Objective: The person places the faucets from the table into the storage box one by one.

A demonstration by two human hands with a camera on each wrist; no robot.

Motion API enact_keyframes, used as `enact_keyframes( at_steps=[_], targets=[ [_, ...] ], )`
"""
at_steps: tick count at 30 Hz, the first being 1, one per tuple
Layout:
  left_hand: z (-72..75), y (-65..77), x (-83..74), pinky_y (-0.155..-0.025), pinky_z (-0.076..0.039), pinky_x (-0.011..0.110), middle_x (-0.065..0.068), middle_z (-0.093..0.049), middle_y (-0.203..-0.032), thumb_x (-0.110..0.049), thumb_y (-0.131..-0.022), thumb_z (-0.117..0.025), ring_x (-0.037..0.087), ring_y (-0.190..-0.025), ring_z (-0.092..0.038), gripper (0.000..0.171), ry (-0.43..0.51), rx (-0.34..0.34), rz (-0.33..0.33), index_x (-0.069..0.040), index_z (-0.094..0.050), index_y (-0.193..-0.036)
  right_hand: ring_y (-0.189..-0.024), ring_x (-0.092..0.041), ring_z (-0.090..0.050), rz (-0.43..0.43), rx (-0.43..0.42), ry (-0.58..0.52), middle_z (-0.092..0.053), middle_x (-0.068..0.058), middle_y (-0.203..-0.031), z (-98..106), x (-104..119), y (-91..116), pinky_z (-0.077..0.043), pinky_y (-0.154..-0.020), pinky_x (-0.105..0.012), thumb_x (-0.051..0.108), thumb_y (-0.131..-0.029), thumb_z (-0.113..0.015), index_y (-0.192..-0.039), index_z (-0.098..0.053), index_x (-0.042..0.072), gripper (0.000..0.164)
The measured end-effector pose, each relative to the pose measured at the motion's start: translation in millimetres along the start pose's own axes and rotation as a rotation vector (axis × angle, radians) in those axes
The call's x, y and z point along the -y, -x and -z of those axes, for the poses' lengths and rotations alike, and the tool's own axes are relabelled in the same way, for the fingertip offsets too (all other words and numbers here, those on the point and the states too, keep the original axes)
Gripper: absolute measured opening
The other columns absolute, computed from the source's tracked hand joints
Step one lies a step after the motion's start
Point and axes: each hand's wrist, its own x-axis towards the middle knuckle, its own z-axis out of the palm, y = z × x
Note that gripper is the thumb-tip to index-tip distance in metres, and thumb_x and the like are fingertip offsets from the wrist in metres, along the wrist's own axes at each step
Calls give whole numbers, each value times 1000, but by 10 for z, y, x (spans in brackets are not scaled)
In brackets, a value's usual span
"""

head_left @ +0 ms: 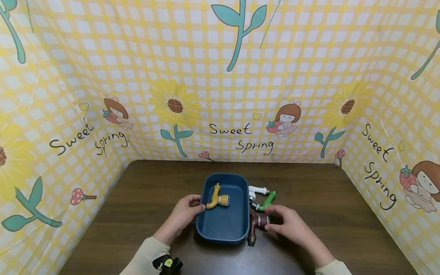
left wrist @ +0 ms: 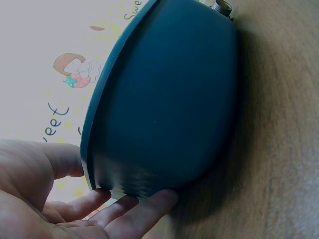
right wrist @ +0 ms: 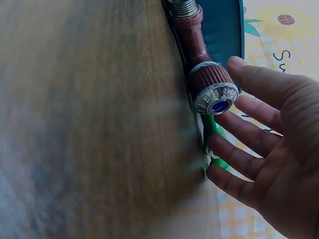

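Observation:
A blue plastic basin [head_left: 222, 232] stands on the table with a yellow tap [head_left: 215, 198] lying inside. My left hand [head_left: 187, 212] grips its left rim, thumb at the edge and fingers against the outer wall [left wrist: 164, 99]. Just right of the basin lies a dark red tap [head_left: 253, 227] with a ribbed knob [right wrist: 212, 82]. My right hand [head_left: 287, 223] is at that knob, thumb and fingers spread around it without closing. Behind the dark red tap are a green tap [head_left: 269, 200] and a white tap [head_left: 257, 190], beside the basin's right wall.
The brown wooden table [head_left: 154, 183] reaches back to a yellow checked cloth [head_left: 302, 68] with printed flowers, which hangs at the back and both sides. A black wrist strap [head_left: 166, 263] sits on the left sleeve.

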Motion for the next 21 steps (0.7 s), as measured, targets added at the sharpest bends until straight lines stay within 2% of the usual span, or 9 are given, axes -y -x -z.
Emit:
enact_keyframes(
  at_steps=[12, 21],
  targets=[
    [2, 12, -25, -72, -63, 42, 19, -66, -121, -9, -99, -66, 27, -96, -69, 41, -1, 7, 5, 4, -57, -136, -117, -23, -66, 5, 14, 2, -72, -1, -122, -22, -27, -13, -52, -102, -45, 31, -83, -86, -124, -70, 12, 47],
    [-10, 18, -15, -73, -63, 42, 20, -65, -121, -8, -99, -66, 27, -97, -69, 41, 4, 3, 0, 5, -56, -136, -116, -22, -65, 14, 12, 46, -73, 3, -119, -26, -27, -18, -52, -100, -44, 33, -82, -87, -122, -72, 14, 46]
  ],
)
